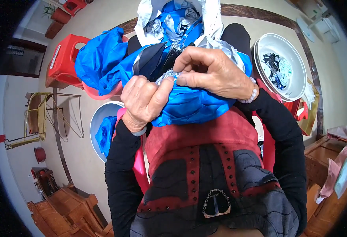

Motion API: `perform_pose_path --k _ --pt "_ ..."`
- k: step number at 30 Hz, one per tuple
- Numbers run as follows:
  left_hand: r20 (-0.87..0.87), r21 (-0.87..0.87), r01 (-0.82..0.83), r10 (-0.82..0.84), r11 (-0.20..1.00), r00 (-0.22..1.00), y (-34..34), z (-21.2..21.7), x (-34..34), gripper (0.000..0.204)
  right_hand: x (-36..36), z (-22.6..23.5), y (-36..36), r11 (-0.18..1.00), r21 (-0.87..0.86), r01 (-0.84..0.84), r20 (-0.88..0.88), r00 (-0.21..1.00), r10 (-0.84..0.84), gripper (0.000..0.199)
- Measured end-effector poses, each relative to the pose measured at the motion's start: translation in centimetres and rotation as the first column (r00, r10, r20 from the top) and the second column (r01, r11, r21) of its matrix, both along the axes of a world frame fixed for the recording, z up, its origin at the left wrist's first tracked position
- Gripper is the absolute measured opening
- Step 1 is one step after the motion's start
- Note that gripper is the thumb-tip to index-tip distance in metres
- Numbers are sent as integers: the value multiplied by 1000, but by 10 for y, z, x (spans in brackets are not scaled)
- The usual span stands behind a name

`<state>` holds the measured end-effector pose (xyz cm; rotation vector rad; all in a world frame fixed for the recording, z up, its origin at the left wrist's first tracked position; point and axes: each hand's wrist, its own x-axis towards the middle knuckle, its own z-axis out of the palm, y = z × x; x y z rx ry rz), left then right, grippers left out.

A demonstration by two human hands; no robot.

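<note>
A bunched piece of shiny blue fabric (193,104) with a silvery underside lies across my lap. My left hand (147,96) is closed on its gathered upper edge, thumb on top. Close against it, my right hand (217,73) pinches thumb and forefinger together at the silvery edge. Whatever sits between those fingertips is too small to make out. Just beyond my hands runs a bundle of thin black strands or rods (173,57), beside a dark cloth panel (149,61).
Past my knees stands a white bag (211,19) stuffed with blue and silver fabric. Leftward are a red stool (64,59), a heap of blue fabric (102,59) and a pale basin (96,136). On the right, a white basin (301,79) holds small black pieces.
</note>
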<state>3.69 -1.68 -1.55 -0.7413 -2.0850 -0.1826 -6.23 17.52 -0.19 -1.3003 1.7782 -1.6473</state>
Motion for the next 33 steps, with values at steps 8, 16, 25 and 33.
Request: perform_pose_path --k 8,16,25,33 --pt "-31 -83 -9 7 997 999 6 0 0 33 -1 -2 0 991 132 23 129 991 -40 16" --pt "51 29 27 -28 999 998 12 -7 -4 28 -1 -5 0 987 159 32 231 970 -69 14" --pt "30 36 45 -46 998 998 12 -11 -5 26 -1 -6 0 987 158 -13 354 934 -44 11" --pt "29 -4 81 -81 997 996 12 -10 -2 27 -2 -5 -1 969 247 -21 262 964 -46 16"
